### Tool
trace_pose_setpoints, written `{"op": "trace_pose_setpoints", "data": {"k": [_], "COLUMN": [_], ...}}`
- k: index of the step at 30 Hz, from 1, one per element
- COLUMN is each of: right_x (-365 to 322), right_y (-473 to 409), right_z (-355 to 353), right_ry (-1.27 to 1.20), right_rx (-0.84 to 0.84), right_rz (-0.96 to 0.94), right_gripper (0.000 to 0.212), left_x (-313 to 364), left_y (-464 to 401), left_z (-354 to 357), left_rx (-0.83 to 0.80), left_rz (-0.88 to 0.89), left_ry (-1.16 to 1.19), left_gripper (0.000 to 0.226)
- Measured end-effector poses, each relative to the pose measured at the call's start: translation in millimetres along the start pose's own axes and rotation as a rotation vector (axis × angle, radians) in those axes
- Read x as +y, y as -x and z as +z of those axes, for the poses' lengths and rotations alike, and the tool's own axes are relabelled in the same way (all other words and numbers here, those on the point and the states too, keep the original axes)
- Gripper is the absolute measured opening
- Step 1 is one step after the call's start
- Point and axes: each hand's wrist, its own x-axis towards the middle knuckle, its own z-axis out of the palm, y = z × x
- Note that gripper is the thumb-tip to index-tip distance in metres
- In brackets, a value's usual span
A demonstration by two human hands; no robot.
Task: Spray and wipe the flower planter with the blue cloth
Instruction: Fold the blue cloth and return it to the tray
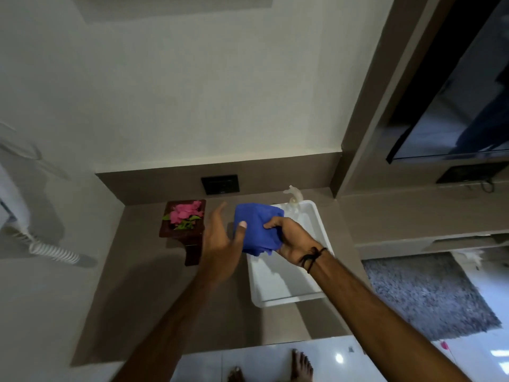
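A: Where is the job standing, would you say?

B: Early, I am judging. The right hand (292, 238) is gripping the blue cloth (257, 230) in a closed grip, bunching it above the far end of the white tray (286, 288). The left hand (223, 244) is lying open, fingers spread, with only the thumb pressing against the cloth's left side. It is holding nothing of its own.

A: And the flower planter?

B: The flower planter (183, 224) is sitting near the bench's back edge, towards the back left corner, just left of the left hand and apart from the cloth. Its pink flowers are showing on top. Nothing is touching it.

A: Is it looking wet or wiped?

B: I cannot tell; the dark wood is showing no clear sheen or streaks. So I am treating both spraying and wiping as still to do.

A: What about the sprayer?

B: A pale spray bottle (293, 198) is standing at the tray's far end, by the back edge of the bench, behind the cloth. Neither hand is on it.

A: So what is remaining?

B: Seemingly everything: taking up the bottle, spraying the planter, then bringing the cloth across to wipe it.
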Motion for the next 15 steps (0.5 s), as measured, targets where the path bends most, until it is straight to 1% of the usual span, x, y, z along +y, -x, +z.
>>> {"op": "trace_pose_setpoints", "data": {"k": [1,3,5,8,10,12,15], "right_x": [-2.0,-2.4,2.4,17.1,27.3,34.2,40.3], "right_y": [1.5,-1.4,-7.7,-15.7,-19.4,-20.1,-19.6], "right_z": [-9.8,-29.0,-50.2,-77.3,-91.4,-96.6,-98.9], "right_ry": [0.002,0.07,0.211,0.526,0.737,0.889,1.04], "right_rx": [-0.018,-0.014,0.1,0.311,0.408,0.466,0.518], "right_rz": [-0.005,-0.02,-0.048,-0.069,-0.047,-0.041,-0.073], "right_gripper": [0.034,0.037,0.041,0.035,0.036,0.037,0.027], "left_x": [2.7,0.6,-5.8,-17.1,-23.7,-28.4,-34.0], "left_y": [1.6,2.9,5.8,14.5,21.1,24.6,27.7], "left_z": [13.9,36.7,55.0,80.6,98.4,112.8,128.3], "left_rx": [-0.063,-0.17,-0.215,-0.307,-0.371,-0.39,-0.419], "left_rz": [-0.086,-0.264,-0.355,-0.379,-0.369,-0.389,-0.437], "left_ry": [0.066,0.185,0.182,0.114,0.032,-0.071,-0.226], "left_gripper": [0.064,0.052,0.044,0.045,0.046,0.046,0.056]}}
